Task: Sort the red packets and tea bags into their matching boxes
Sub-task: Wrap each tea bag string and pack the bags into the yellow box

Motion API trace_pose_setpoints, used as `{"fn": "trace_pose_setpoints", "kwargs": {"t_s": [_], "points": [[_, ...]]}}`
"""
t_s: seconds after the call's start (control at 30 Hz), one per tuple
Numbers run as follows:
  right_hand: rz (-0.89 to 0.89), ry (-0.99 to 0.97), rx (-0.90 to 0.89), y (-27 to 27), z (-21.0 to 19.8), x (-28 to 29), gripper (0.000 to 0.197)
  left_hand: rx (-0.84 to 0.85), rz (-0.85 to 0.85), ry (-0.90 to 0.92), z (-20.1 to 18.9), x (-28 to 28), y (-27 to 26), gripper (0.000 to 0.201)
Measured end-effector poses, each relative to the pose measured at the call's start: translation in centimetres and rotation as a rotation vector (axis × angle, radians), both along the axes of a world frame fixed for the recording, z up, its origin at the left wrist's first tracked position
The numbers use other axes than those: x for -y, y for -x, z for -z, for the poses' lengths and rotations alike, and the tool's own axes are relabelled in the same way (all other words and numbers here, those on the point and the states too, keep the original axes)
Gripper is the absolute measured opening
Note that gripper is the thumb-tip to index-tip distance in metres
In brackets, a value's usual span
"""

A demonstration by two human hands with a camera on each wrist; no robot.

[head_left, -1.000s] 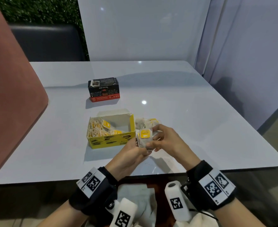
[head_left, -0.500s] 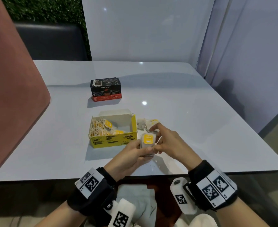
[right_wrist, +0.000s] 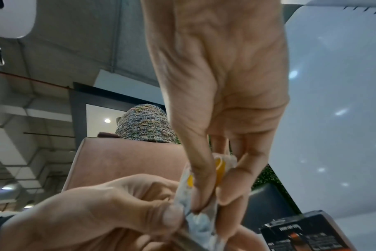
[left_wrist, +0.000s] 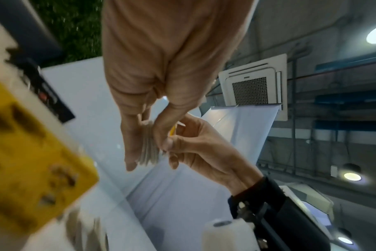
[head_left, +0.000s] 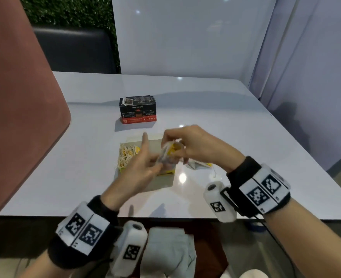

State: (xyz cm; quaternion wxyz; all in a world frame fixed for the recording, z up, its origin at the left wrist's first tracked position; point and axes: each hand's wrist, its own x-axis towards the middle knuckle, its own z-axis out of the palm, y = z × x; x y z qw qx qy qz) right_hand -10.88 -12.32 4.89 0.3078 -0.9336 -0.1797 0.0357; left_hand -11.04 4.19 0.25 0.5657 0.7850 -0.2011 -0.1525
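Both hands hold one stack of tea bags (head_left: 169, 154) with yellow tags just above the open yellow box (head_left: 123, 157), which holds more tea bags. My left hand (head_left: 155, 163) pinches the stack's lower end, index finger pointing up. My right hand (head_left: 171, 143) pinches its upper end. In the left wrist view the left hand (left_wrist: 146, 154) grips the fanned stack (left_wrist: 148, 139) beside the yellow box (left_wrist: 32, 161). In the right wrist view the right hand (right_wrist: 215, 198) pinches the bags (right_wrist: 204, 220). The shut black and red box (head_left: 138, 112) stands behind. No red packets show.
A few loose tea bags (head_left: 197, 164) lie on the white table (head_left: 246, 147) right of the yellow box. A brown chair back (head_left: 21, 117) rises at the left, and white panels stand behind and to the right of the table.
Both hands have risen from near the table's front edge and moved forward and left with the stack, so they now hang over the yellow box. My left index finger has straightened.
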Motion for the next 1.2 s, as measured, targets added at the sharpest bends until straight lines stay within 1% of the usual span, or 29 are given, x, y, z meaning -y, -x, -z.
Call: {"fn": "trace_pose_setpoints", "kwargs": {"t_s": [0.07,0.13,0.17,0.2,0.23,0.27,0.33,0.43,0.53,0.63,0.77,0.93,1.0,1.07,1.1,1.2], "points": [[0.005,0.037,0.123,-2.1,-0.3,-0.8,0.023,0.185,-0.133,-0.13,-0.9,-1.9,-1.7,0.085],[0.028,0.172,0.273,-4.5,0.1,-1.4,0.025,0.369,-0.293,-0.33,-0.5,-4.2,-4.2,0.068],[0.022,0.26,0.313,-5.4,0.6,-1.7,0.024,0.397,-0.333,-0.433,0.2,-5.2,-5.4,0.059],[-0.001,0.357,0.324,-6.3,1.2,-2.0,0.023,0.367,-0.333,-0.517,0.9,-6.1,-6.2,0.053],[-0.037,0.459,0.322,-6.9,1.9,-2.2,0.022,0.316,-0.307,-0.563,1.6,-6.6,-6.6,0.047],[-0.08,0.559,0.317,-7.5,2.7,-2.4,0.021,0.272,-0.276,-0.57,2.3,-6.9,-6.7,0.041],[-0.156,0.715,0.315,-8.1,4.0,-2.5,0.022,0.259,-0.246,-0.531,3.0,-6.9,-6.4,0.035],[-0.25,0.811,0.304,-8.5,5.0,-2.5,0.025,0.255,-0.264,-0.493,3.2,-6.8,-6.4,0.038],[-0.335,0.863,0.276,-8.9,5.6,-2.8,0.026,0.212,-0.268,-0.446,3.5,-7.1,-7.1,0.041],[-0.357,0.841,0.245,-9.4,6.2,-3.1,0.025,0.206,-0.26,-0.445,3.7,-7.3,-7.4,0.042],[-0.331,0.671,0.232,-9.6,7.1,-3.8,0.022,0.198,-0.247,-0.451,3.7,-7.3,-7.6,0.044],[-0.256,0.505,0.245,-9.3,7.5,-4.0,0.034,0.191,-0.237,-0.437,3.7,-7.5,-8.0,0.045],[-0.178,0.451,0.263,-9.0,7.3,-3.7,0.036,0.177,-0.256,-0.437,3.8,-7.6,-8.2,0.045],[-0.061,0.386,0.294,-8.6,7.0,-3.2,0.039,0.168,-0.264,-0.434,3.9,-7.6,-8.3,0.046],[0.0,0.383,0.294,-8.3,6.8,-3.0,0.038,0.157,-0.262,-0.422,3.8,-7.5,-8.3,0.046],[0.115,0.458,0.189,-7.9,6.5,-3.3,0.018,0.139,-0.242,-0.387,3.7,-7.2,-8.2,0.045]]}}
